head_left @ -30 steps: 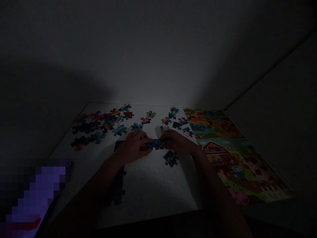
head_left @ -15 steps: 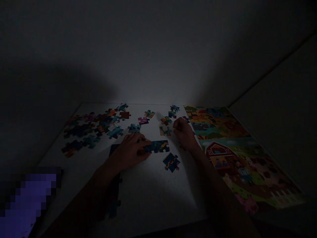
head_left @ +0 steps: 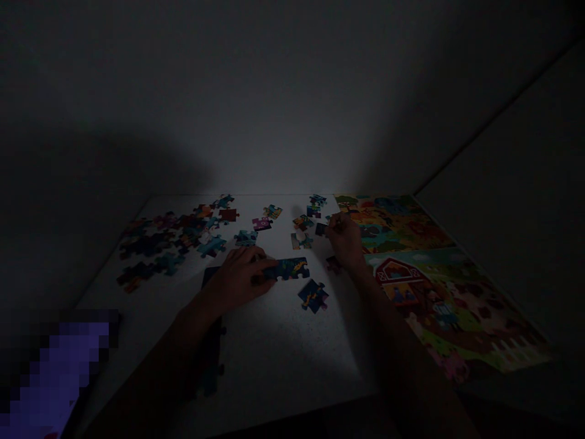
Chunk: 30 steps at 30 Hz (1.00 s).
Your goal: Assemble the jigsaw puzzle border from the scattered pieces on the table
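Note:
In dim light, my left hand [head_left: 242, 274] is bent over the left end of a strip of joined puzzle pieces [head_left: 292, 268], dark blue with a yellow-green pattern. The thumb lies along the strip, and the curled fingers hide its left end. My right hand [head_left: 346, 241] is pinched at the right, its fingertips on a puzzle piece that they mostly cover. A dark piece [head_left: 322, 229] shows just left of those fingertips. Below the strip lies a blue and orange piece [head_left: 313, 296]. Another dark piece [head_left: 333, 264] is partly under my right wrist.
Many loose pieces [head_left: 150, 241] are heaped at the left of the white table [head_left: 283, 353]. A dark joined column [head_left: 211, 366] runs beneath my left forearm. Two finished pictures, animals [head_left: 411, 228] and a farm [head_left: 439, 299], lie at right. A pixelated purple screen [head_left: 59, 372] is lower left.
My right hand has shifted slightly right, and the dark piece left of its fingertips has come into view. My left hand stays on the strip. The view has shifted a little.

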{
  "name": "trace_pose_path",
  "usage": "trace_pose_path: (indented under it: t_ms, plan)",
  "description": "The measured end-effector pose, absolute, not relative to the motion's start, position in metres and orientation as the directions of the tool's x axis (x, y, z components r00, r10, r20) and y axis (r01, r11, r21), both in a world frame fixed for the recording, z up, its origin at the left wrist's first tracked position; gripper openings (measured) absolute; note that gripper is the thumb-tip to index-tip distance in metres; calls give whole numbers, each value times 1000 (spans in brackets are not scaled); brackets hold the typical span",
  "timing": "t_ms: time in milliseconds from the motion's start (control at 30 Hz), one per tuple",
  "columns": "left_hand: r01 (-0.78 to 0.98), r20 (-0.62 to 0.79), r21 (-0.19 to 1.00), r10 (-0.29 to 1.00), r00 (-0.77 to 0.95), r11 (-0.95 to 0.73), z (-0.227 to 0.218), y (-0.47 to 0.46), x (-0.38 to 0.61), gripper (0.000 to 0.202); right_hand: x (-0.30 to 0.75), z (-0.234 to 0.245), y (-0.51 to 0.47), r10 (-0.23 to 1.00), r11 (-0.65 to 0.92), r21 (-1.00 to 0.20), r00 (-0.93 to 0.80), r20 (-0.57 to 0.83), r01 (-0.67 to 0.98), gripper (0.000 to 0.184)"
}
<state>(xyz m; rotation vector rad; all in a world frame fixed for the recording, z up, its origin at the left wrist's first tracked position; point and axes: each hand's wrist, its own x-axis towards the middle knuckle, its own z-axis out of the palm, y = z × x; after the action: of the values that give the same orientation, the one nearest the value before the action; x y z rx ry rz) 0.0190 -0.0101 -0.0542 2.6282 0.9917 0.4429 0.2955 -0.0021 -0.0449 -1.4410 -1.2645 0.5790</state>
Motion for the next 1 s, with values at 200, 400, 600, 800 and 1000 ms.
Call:
trace_pose_path:
  t_ms: [200, 400, 600, 800, 1000]
  plan:
    - [585, 179, 381, 678, 713, -716, -51, -11, 19, 34, 296, -37, -8, 914, 107, -897, 313, 259, 429, 29]
    - [585, 187, 369, 675, 714, -722, -48, -13, 17, 36, 298, -37, -7, 936, 171, -878, 204, 286, 447, 36]
    - [541, 269, 392, 655, 706, -744, -51, -11, 13, 31, 301, -27, -22, 961, 134, -837, 136, 240, 531, 26]
    - [547, 279, 354, 643, 713, -759, -51, -15, 11, 33, 304, -45, -74, 972, 120, -724, 67, 224, 680, 21]
    - [564, 270, 328, 648, 712, -758, -53, -14, 14, 33, 294, -73, -118, 927, 244, -622, 9, 374, 744, 24]
